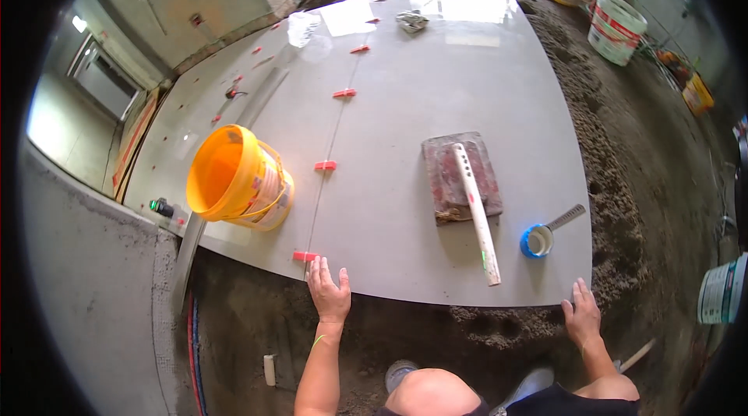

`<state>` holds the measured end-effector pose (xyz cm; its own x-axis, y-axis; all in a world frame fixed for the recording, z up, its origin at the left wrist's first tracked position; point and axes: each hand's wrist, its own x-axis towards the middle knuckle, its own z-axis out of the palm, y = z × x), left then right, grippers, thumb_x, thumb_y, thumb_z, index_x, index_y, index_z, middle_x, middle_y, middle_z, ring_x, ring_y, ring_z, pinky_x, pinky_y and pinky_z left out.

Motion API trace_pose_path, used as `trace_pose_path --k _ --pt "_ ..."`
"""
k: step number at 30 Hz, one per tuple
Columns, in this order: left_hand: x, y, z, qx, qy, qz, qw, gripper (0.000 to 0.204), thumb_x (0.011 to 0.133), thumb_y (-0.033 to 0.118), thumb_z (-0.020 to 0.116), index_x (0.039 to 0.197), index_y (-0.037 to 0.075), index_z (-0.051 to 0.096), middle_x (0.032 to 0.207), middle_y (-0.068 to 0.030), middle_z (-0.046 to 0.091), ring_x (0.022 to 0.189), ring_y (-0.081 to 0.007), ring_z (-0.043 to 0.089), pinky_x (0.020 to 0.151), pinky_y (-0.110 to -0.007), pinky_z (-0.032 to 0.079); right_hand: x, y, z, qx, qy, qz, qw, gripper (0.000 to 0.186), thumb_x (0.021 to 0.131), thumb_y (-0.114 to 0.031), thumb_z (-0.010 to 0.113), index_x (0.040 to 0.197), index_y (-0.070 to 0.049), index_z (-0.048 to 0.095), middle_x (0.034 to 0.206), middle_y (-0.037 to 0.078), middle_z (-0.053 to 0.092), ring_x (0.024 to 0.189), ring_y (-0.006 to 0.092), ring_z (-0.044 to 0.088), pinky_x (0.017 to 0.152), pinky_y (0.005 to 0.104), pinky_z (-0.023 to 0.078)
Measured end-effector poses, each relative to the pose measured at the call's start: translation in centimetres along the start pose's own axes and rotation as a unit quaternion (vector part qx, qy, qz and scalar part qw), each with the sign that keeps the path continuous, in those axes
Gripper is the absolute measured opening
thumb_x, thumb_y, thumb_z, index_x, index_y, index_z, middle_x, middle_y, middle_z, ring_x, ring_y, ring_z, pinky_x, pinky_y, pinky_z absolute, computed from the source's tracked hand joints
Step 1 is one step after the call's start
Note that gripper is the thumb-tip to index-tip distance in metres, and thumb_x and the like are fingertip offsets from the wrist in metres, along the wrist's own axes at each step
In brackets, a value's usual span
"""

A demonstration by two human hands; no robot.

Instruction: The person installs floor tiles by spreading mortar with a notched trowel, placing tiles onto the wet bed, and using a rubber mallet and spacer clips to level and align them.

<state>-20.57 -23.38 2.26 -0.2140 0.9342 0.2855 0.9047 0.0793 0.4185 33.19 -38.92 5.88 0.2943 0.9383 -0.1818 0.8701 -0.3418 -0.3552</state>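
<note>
At the near edge of the large grey tile floor panel (pixel 405 81), my left hand (pixel 329 291) rests with fingers apart beside a red levelling clip (pixel 304 256). My right hand (pixel 580 311) has its fingers spread at the near right corner, empty. A blue tub (pixel 530 245) with a metal scraper (pixel 567 216) stands just above that hand. A stained rectangular block (pixel 444 174) lies on the tile with a white bar (pixel 471 206) across it. An orange bucket (pixel 265 190) stands to the left. More red clips (pixel 344 93) line the joint.
Rough wet mortar (pixel 592 135) borders the tile at right, with buckets (pixel 615 34) along the wall and another (pixel 717 291) near my right. A low concrete wall (pixel 93 268) is at left, with red and blue pipes (pixel 195 354) beside it and a short white pipe stub (pixel 269 369) below.
</note>
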Motion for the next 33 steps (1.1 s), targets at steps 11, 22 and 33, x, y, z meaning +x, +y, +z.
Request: trace_pose_path --k 11,22,33 --pt "-0.5 -1.4 -1.0 0.220 -0.206 -0.085 0.950 0.104 0.094 0.070 0.042 0.150 -0.014 0.017 0.160 -0.0307 0.014 0.151 -0.0408 0.011 0.122 -0.050 0.009 2.1 -1.0 -0.7 -0.070 0.016 -0.064 0.995 0.055 0.094 -0.031 0.062 0.139 0.000 0.051 0.148 0.019 0.047 0.128 0.0375 0.051 0.107 0.0430 0.043" --pt "-6.7 5.6 -0.6 0.088 -0.276 0.160 0.944 0.102 0.092 0.064 0.051 0.153 -0.010 0.017 0.162 -0.0276 0.012 0.152 -0.0397 0.010 0.122 -0.052 0.008 -3.1 5.8 -2.9 0.119 0.145 0.157 0.970 0.043 0.094 -0.023 0.064 0.128 0.002 0.057 0.121 0.018 0.063 0.110 0.0288 0.063 0.098 0.0361 0.048" --pt "-12.1 21.5 5.2 -0.145 -0.394 0.412 0.808 0.098 0.087 0.065 0.057 0.149 -0.006 0.032 0.156 -0.0266 0.032 0.148 -0.0394 0.026 0.119 -0.050 0.021 -16.1 22.0 -2.7 -0.019 0.237 0.412 0.879 0.057 0.090 -0.023 0.067 0.136 0.003 0.047 0.131 0.024 0.049 0.114 0.0347 0.055 0.097 0.0400 0.047"
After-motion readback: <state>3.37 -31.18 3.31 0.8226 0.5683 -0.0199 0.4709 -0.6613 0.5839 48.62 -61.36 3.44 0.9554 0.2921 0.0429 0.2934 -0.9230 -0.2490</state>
